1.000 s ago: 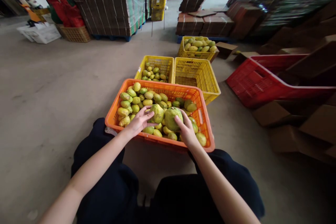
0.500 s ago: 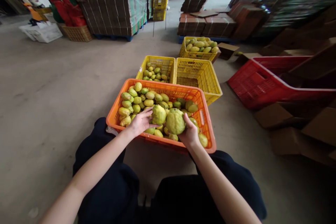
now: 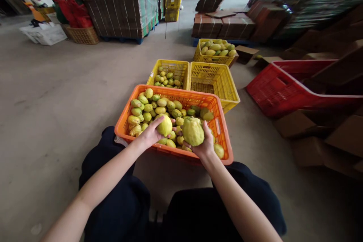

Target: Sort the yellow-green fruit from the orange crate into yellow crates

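Left hand (image 3: 151,134) holds smooth fruit (image 3: 165,126) (yellow, rounded) — right hand (image 3: 207,144), lumpy fruit (image 3: 193,131).

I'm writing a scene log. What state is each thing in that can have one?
Left hand, holding the smaller fruit
Right hand, holding the larger fruit
Orange crate, open-topped, holding many fruits
Left yellow crate, open-topped, partly filled
Right yellow crate, open-topped, floor showing
Rear yellow crate, heaped with fruits
Red crate, open-topped
Tall pallet stack, film-wrapped
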Demonstrator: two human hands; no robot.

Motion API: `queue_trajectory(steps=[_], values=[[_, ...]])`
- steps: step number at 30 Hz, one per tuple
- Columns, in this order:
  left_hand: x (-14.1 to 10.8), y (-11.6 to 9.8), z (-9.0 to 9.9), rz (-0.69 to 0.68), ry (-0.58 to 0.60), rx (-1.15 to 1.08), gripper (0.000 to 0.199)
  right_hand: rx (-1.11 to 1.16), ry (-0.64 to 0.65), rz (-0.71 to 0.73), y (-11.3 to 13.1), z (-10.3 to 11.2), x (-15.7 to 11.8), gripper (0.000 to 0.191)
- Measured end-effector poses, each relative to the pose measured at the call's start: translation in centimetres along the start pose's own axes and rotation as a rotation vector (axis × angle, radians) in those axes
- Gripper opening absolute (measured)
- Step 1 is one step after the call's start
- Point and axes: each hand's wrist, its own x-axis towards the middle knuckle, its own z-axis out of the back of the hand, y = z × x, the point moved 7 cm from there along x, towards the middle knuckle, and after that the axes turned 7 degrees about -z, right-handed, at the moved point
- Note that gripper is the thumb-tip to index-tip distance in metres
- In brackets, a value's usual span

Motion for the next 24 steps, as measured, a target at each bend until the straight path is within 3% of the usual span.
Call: queue_trajectory(steps=[8, 11, 15, 18, 20, 24], values=[[0.2, 0.3, 1.0, 0.096, -0.147, -0.212, 0.036, -0.039, -0.233, -0.125, -0.8, 0.2, 0.6, 0.054], [0.5, 0.2, 1.2, 0.050, -0.172, -0.238, 0.030, -0.040, -0.250, -0.115, -1.2, 0.4, 0.9, 0.047], [0.6, -0.4, 1.1, -0.047, -0.120, -0.066, 0.042, -0.012, -0.172, -0.099, -1.8, 0.5, 1.1, 0.041], [0.3, -0.9, 0.4, -0.123, 0.002, 0.150, 0.046, -0.121, -0.062, -0.131, -2.3, 0.0, 1.0, 0.043], [0.0, -1.1, -0.1, -0.168, 0.064, 0.260, 0.046, -0.240, -0.015, -0.062, -2.1, -0.4, 0.8, 0.038], [0.0, -0.9, 0.0, -0.143, 0.027, 0.291, 0.045, -0.386, 0.030, 0.037, -1.8, -1.2, 0.5, 0.037]])
